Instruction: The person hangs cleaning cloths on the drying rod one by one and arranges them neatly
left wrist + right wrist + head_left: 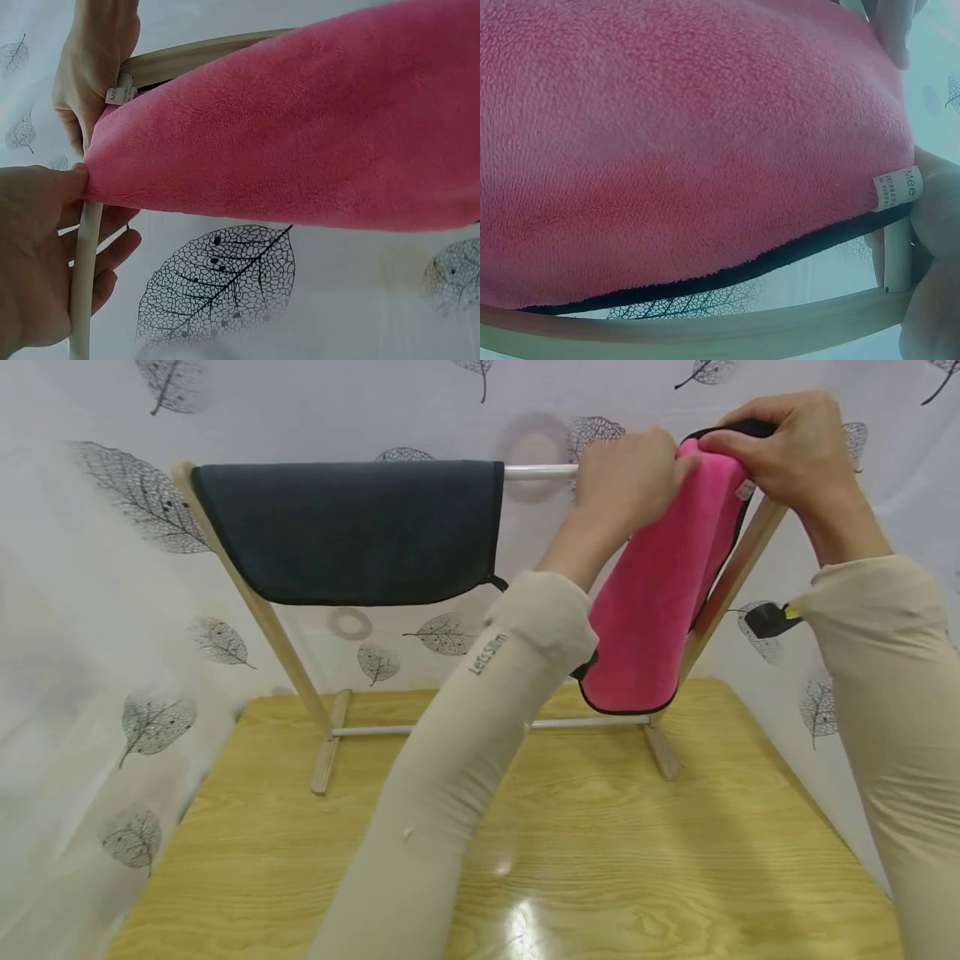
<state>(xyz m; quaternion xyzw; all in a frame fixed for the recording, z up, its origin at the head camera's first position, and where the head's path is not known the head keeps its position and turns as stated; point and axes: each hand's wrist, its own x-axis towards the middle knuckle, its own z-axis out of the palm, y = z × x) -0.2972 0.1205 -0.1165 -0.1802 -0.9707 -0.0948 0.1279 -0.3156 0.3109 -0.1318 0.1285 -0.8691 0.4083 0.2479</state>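
A pink plush towel (648, 602) with black edging hangs over the right end of the rack's top rod (540, 472), its lower part dangling in folds. My left hand (630, 472) pinches the towel's upper left edge at the rod; in the left wrist view the thumb (73, 178) lies on the cloth and the other fingers are behind the rod. At the rack's right corner my right hand (806, 452) grips the towel's top edge, thumb in front, beside a small white label (898, 187). Its other fingers are partly hidden.
A dark grey towel (352, 531) with black edging hangs folded over the rod's left part. The rack's wooden legs (281, 647) stand on a yellow wood-grain table (600, 860). Behind hangs a white leaf-patterned cloth (285, 410). A lower rod (375, 730) joins the legs.
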